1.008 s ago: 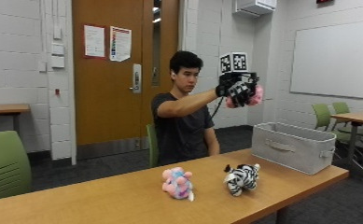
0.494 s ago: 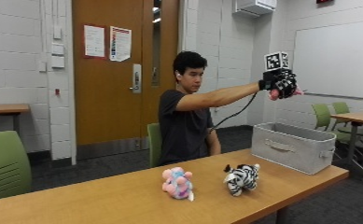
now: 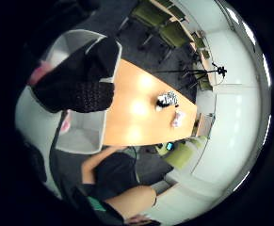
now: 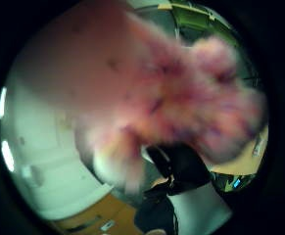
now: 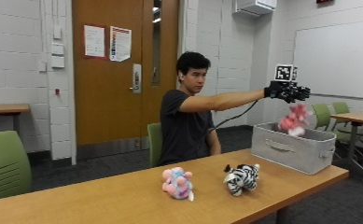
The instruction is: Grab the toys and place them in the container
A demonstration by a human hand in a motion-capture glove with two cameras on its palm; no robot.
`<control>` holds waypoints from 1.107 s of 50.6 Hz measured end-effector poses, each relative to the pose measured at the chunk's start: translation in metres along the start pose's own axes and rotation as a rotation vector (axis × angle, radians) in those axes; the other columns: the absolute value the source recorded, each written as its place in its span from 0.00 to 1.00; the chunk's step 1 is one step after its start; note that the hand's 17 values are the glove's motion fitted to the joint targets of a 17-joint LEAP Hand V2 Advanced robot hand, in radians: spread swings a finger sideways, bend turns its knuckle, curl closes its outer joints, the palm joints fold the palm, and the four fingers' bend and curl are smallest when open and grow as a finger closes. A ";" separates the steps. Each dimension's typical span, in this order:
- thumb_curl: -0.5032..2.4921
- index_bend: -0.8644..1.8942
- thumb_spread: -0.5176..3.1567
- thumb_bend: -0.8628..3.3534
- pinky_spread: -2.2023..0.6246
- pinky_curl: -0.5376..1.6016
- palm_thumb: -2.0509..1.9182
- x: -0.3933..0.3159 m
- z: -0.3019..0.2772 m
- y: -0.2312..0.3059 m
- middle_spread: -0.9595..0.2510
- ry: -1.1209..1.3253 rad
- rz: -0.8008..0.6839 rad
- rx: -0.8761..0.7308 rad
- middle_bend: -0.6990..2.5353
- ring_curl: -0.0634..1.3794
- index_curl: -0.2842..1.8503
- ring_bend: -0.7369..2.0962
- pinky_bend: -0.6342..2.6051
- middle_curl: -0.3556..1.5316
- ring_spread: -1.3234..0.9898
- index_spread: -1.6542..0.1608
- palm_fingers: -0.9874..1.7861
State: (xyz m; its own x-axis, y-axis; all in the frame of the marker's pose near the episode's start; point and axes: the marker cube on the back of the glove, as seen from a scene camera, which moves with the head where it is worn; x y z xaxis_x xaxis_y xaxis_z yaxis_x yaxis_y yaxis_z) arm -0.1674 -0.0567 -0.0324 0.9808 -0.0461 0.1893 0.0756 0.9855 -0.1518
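Note:
My gloved right hand (image 5: 288, 91) is stretched out high above the grey fabric container (image 5: 293, 149) at the table's right end, fingers spread and holding nothing. A pink plush toy (image 5: 293, 120) is in the air just under the hand, right above the container's opening. It fills the thumb side palm view as a blurred pink plush toy (image 4: 181, 98). In the little finger side view my gloved fingers (image 3: 77, 80) hang over the container (image 3: 80, 136). A zebra plush (image 5: 242, 178) and a pink-and-blue plush (image 5: 177, 183) sit on the wooden table (image 5: 106, 200).
Green chairs (image 5: 4, 163) stand at the left and behind the container. Another table (image 5: 361, 116) is at the far right. The zebra plush (image 3: 167, 100) and the pink-and-blue plush (image 3: 178, 118) lie mid-table, well away from the container.
My hand has swung right from in front of my face to over the container. The pink toy it gripped has left the hand and is dropping toward the container.

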 end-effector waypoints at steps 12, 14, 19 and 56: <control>0.34 0.30 0.42 0.19 0.76 0.45 0.51 -0.002 0.007 0.029 0.78 0.259 -0.118 0.125 0.32 0.24 0.44 0.49 0.61 0.46 0.55 0.74 0.22; 0.33 0.31 0.42 0.19 0.77 0.45 0.50 -0.006 0.007 0.034 0.79 0.240 -0.103 0.132 0.31 0.23 0.42 0.48 0.59 0.45 0.56 0.75 0.22; 0.31 0.32 0.42 0.18 0.77 0.43 0.49 0.022 0.000 0.037 0.80 0.239 -0.137 0.177 0.30 0.22 0.37 0.45 0.56 0.44 0.56 0.75 0.23; 0.23 0.34 0.38 0.18 0.79 0.40 0.47 0.375 0.046 0.010 0.71 0.163 0.150 0.134 0.25 0.21 0.23 0.33 0.50 0.37 0.55 0.75 0.29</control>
State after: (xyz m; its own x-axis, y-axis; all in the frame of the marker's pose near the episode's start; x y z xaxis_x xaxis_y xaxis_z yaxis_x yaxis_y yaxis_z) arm 0.1933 -0.0565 0.0821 0.9961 0.0874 0.0135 -0.0869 0.9956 -0.0346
